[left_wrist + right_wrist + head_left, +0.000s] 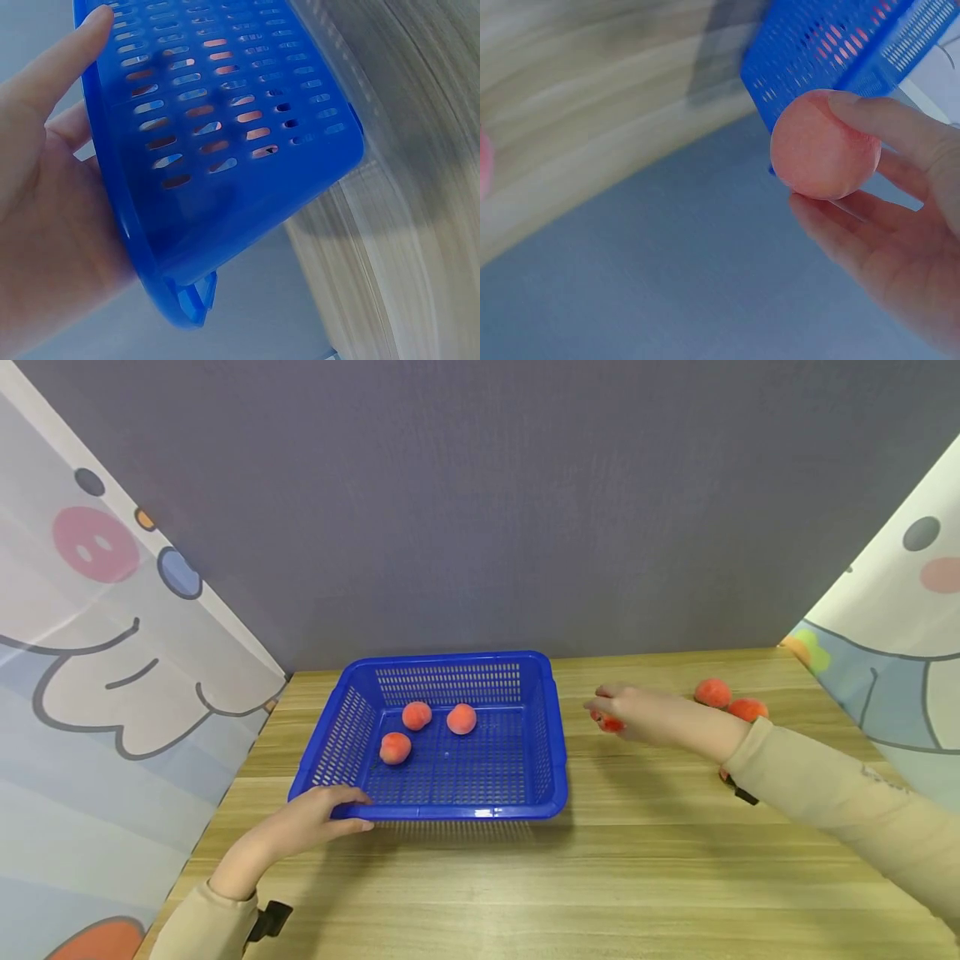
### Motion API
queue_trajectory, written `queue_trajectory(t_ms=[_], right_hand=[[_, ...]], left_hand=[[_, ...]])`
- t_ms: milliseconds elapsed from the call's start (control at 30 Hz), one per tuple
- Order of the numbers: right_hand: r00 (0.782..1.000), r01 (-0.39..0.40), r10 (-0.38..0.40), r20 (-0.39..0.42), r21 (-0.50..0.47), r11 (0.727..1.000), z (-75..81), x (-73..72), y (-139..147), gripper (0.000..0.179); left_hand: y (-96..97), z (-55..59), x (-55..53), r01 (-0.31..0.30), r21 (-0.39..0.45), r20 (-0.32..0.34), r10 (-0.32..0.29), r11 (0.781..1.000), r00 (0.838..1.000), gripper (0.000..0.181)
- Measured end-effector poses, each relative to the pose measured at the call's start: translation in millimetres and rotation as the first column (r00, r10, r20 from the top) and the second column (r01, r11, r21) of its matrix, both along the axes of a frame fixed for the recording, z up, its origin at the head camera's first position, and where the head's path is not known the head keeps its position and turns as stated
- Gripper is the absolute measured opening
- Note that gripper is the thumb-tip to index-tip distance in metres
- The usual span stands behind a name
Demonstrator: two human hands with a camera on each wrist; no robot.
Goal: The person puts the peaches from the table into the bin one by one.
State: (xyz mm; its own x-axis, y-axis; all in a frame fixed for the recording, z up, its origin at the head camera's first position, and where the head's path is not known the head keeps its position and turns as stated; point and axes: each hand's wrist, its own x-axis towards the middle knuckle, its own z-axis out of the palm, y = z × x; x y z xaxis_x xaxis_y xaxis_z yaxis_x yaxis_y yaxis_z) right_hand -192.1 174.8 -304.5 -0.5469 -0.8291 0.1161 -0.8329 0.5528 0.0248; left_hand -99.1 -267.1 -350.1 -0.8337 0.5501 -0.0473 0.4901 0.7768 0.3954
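Observation:
A blue plastic basket point(480, 812) with slotted walls stands on the wooden table, several peaches' width across, with three peaches inside, one of them a peach point(461, 719) near its middle. My left hand point(318, 818) grips the basket's near-left rim, thumb outside and fingers over the edge; the left wrist view shows the hand point(60, 202) along that rim. To the right of the basket, my right hand point(630, 708) holds a peach point(821, 146) between thumb and fingers, above the table. In the head view that hand partly covers the peach.
More peaches lie at the right of the table, among them a peach point(712, 693) beside the right forearm, which partly hides others. A grey panel point(525, 510) rises behind the table. Cartoon-printed sheets point(150, 693) flank both sides.

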Motion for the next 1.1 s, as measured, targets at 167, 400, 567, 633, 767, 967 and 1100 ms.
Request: queue_trajectory(t_ms=[167,400,567,633,767,967,1100], right_hand=[[0.999,0.034,-0.034,0.016,-0.009,0.999,11.9,-5.9,-6.4,0.045],[1.0,0.007,-0.007,-0.008,-0.048,0.999,20.6,-15.6,-21.7,0.039],[0.999,0.022,-0.022,-0.034,-0.02,1.0,28.2,-19.2,-36.5,0.039],[0.999,0.038,-0.039,-0.021,-0.01,0.999,31.7,-20.3,-43.3,0.038],[0.998,0.055,-0.055,0.007,-0.013,0.998,37.5,-22.2,-57.2,0.036],[0.998,0.055,-0.055,0.041,0.002,0.998,46.1,-27.1,-77.2,0.038],[0.996,0.052,-0.053,0.065,0.019,0.998,51.5,-30.1,-91.5,0.039]], left_hand=[[0.3,0.5,0.9,-0.006,-0.002,-0.001,0.006,1.0,1.0,0.034],[0.1,0.6,1.3,-0.002,-0.003,-0.004,0.002,1.0,1.0,0.034],[0.5,1.4,1.1,0.001,-0.006,-0.003,-0.001,1.0,1.0,0.035],[0.6,1.9,1.3,0.001,-0.008,-0.003,-0.001,1.0,1.0,0.035],[0.8,3.0,1.6,0.002,-0.009,-0.006,-0.002,1.0,1.0,0.035],[1.1,2.9,1.8,0.006,-0.006,-0.012,-0.007,1.0,1.0,0.034],[1.1,2.7,2.0,0.006,-0.005,-0.013,-0.006,1.0,1.0,0.033]])
